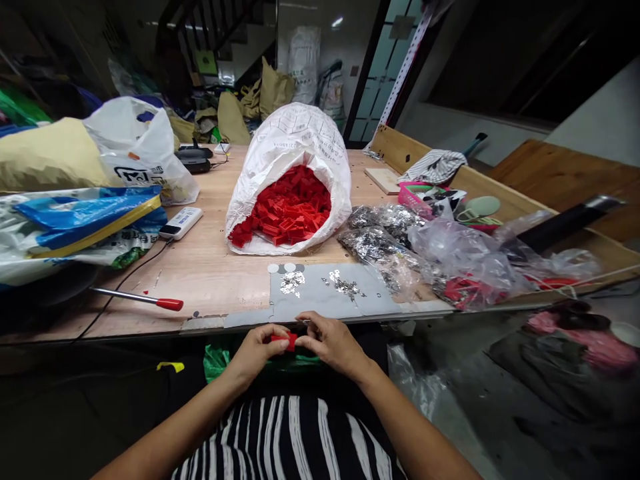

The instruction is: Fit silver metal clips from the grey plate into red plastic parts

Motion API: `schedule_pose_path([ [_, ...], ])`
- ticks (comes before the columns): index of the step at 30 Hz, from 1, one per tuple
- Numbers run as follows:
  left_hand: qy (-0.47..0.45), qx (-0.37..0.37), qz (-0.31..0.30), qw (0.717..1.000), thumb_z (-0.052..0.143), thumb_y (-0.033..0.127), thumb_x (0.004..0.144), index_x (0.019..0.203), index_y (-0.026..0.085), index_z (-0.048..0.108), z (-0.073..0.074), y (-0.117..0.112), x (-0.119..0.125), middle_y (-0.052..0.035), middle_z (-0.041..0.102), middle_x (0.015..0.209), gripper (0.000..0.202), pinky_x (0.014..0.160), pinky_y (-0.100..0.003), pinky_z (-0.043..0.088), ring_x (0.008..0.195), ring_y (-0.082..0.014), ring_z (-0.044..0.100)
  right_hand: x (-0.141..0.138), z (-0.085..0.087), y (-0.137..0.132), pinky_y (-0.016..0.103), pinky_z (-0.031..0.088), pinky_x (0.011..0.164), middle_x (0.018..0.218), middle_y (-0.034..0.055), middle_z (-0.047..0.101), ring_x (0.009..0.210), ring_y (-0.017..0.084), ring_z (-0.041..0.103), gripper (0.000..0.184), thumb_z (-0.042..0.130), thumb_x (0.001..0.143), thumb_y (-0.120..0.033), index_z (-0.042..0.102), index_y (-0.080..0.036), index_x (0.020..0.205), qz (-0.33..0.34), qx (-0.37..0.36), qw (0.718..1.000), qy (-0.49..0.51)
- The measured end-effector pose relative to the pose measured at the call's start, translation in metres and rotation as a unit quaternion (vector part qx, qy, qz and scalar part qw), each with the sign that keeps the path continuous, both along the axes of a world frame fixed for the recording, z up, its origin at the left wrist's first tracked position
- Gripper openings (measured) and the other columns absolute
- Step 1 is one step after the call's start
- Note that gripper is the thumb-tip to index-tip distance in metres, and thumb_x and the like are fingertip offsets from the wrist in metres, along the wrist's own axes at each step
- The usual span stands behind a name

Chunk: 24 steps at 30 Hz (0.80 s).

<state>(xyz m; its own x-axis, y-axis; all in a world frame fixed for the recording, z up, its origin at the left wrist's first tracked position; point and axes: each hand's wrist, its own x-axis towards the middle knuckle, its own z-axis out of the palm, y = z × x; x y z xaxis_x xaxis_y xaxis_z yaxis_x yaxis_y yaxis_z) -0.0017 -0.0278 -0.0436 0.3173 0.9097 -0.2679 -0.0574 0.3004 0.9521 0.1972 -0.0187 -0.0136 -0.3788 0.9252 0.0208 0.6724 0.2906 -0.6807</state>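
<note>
Left hand pinches a small red piece between thumb and fingertips, just in front of the near edge of the table. Right hand is at the piece's right end, thumb close against it and forefinger bent and raised, leaving a gap between the two; whether it has hold of anything cannot be told.

Beyond the hands, a big white sack lies on the table with its mouth facing the person, well filled with loose red pieces. Between sack and hands, a grey sheet bears two small heaps of shiny metal bits. To the right are clear plastic bags packed with silvery parts, a crumpled clear bag near something red, and a pink basket with mixed odds and ends in it.

Rows of print and digits run over the sack, too blurred to read surely. At left, a white carrier bag bears bold black lettering broken by folds, and a blue and white bag has dark characters too small to make out.
</note>
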Motion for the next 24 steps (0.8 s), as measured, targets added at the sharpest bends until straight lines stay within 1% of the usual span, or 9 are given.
schedule_pose_path([
  [2,0.145,0.110,-0.060,0.981,0.064,0.020,0.074,0.077,0.017,0.070,-0.008,0.001,-0.006,-0.0066,0.067,0.097,0.007,0.085,-0.032,0.045,0.092,-0.0211,0.061,0.011,0.002,0.010,0.022,0.041,0.065,0.074,-0.0026,0.063,0.068,0.013,0.059,0.022,0.057,0.087,-0.035,0.060,-0.024,0.105,-0.068,0.030,0.997,-0.035],
  [4,0.278,0.187,-0.114,0.935,0.057,0.017,0.078,0.085,0.019,0.071,-0.016,0.001,-0.010,-0.0071,0.068,0.096,0.016,0.086,-0.035,0.044,0.093,-0.0225,0.061,0.020,0.005,0.024,0.024,0.041,0.069,0.088,0.0010,0.066,0.079,0.016,0.061,0.016,0.054,0.088,-0.029,0.062,-0.023,0.101,-0.156,0.073,0.979,-0.105],
  [6,0.378,0.215,-0.148,0.888,0.054,0.017,0.079,0.098,0.020,0.070,-0.020,0.000,-0.013,-0.0088,0.068,0.099,0.025,0.088,-0.038,0.044,0.095,-0.0248,0.061,0.027,0.009,0.039,0.025,0.042,0.068,0.098,0.0032,0.066,0.084,0.017,0.062,0.016,0.053,0.088,-0.026,0.062,-0.023,0.101,-0.217,0.093,0.954,-0.184],
  [8,0.420,0.219,-0.163,0.865,0.055,0.018,0.078,0.106,0.020,0.068,-0.019,0.000,-0.014,-0.0099,0.067,0.105,0.031,0.091,-0.039,0.043,0.100,-0.0265,0.060,0.030,0.011,0.052,0.026,0.041,0.066,0.102,0.0039,0.065,0.083,0.018,0.062,0.017,0.052,0.089,-0.028,0.063,-0.023,0.101,-0.239,0.090,0.935,-0.245],
  [10,0.402,0.213,-0.169,0.875,0.056,0.021,0.079,0.108,0.021,0.068,-0.015,0.002,-0.014,-0.0085,0.068,0.107,0.031,0.092,-0.038,0.044,0.101,-0.0255,0.060,0.030,0.013,0.063,0.026,0.041,0.064,0.103,0.0038,0.065,0.082,0.018,0.063,0.018,0.052,0.089,-0.030,0.063,-0.024,0.102,-0.238,0.083,0.926,-0.281],
  [12,0.339,0.190,-0.169,0.906,0.057,0.025,0.079,0.104,0.022,0.069,-0.008,0.005,-0.012,-0.0060,0.070,0.103,0.027,0.089,-0.035,0.045,0.098,-0.0231,0.062,0.030,0.013,0.071,0.026,0.041,0.064,0.103,0.0033,0.065,0.083,0.017,0.063,0.017,0.053,0.089,-0.031,0.063,-0.024,0.100,-0.227,0.077,0.924,-0.299],
  [17,0.120,0.057,-0.112,0.985,0.059,0.035,0.078,0.098,0.016,0.066,0.012,0.023,0.006,-0.0063,0.069,0.087,0.028,0.056,-0.025,0.049,0.075,-0.0189,0.065,0.028,0.013,0.073,0.025,0.039,0.062,0.100,0.0023,0.066,0.080,0.017,0.062,0.015,0.051,0.090,-0.029,0.064,-0.024,0.096,-0.208,0.088,0.927,-0.298],
  [21,0.075,0.072,0.009,0.995,0.061,0.037,0.076,0.097,0.016,0.061,0.020,0.047,0.029,-0.0028,0.064,0.074,0.030,0.047,-0.021,0.046,0.063,-0.0155,0.064,0.022,0.016,0.058,0.025,0.039,0.064,0.096,0.0022,0.067,0.079,0.017,0.062,0.013,0.050,0.090,-0.026,0.062,-0.024,0.096,-0.164,0.127,0.953,-0.221],
  [24,0.078,0.091,0.036,0.992,0.058,0.039,0.078,0.092,0.018,0.060,0.017,0.062,0.043,-0.0016,0.063,0.071,0.025,0.041,-0.020,0.042,0.054,-0.0134,0.061,0.016,0.016,0.043,0.026,0.040,0.066,0.090,0.0022,0.068,0.079,0.017,0.062,0.013,0.049,0.090,-0.026,0.061,-0.024,0.096,-0.115,0.145,0.972,-0.148],
])
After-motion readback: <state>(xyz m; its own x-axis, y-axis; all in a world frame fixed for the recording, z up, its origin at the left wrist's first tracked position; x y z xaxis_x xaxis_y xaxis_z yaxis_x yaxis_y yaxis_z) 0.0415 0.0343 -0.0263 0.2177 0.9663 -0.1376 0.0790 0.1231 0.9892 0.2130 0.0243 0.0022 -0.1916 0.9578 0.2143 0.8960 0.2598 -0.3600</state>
